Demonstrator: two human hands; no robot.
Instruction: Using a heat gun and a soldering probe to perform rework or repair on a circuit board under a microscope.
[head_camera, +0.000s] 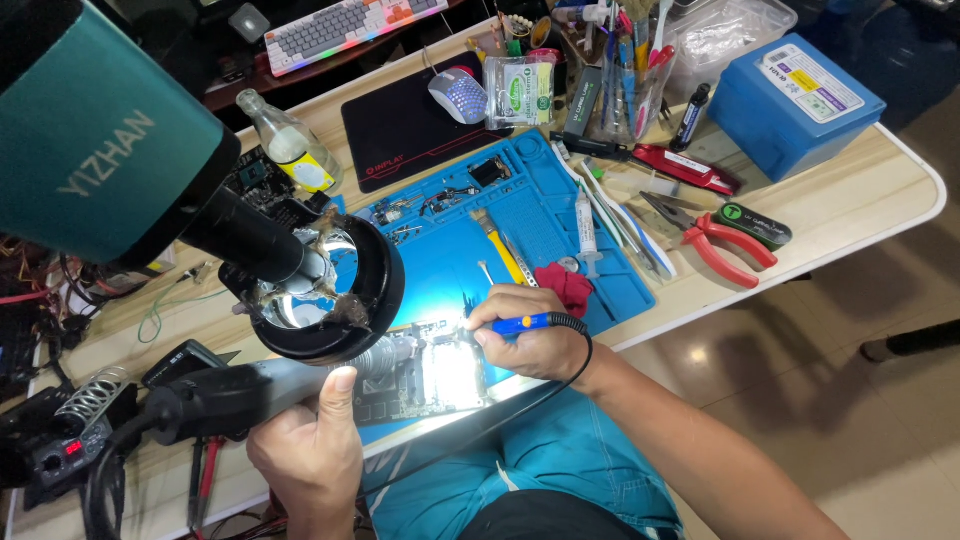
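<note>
My right hand (530, 340) grips a blue-handled soldering iron (525, 323) with a black cord, its tip down on a brightly lit circuit board (440, 375) at the near edge of a blue work mat (545, 215). My left hand (305, 450) is wrapped around a grey and black hot-air wand (250, 385), whose metal nozzle points at the board from the left. A microscope with a black ring light (330, 290) hangs over the board and hides part of it.
On the mat lie a yellow brush (500, 245), a syringe (587, 225), tweezers and a red cloth (565, 285). Red pliers (720, 240), a blue box (795, 100), a tool cup, a mouse (458, 95), a bottle (285, 140) and a soldering station (70, 430) surround it.
</note>
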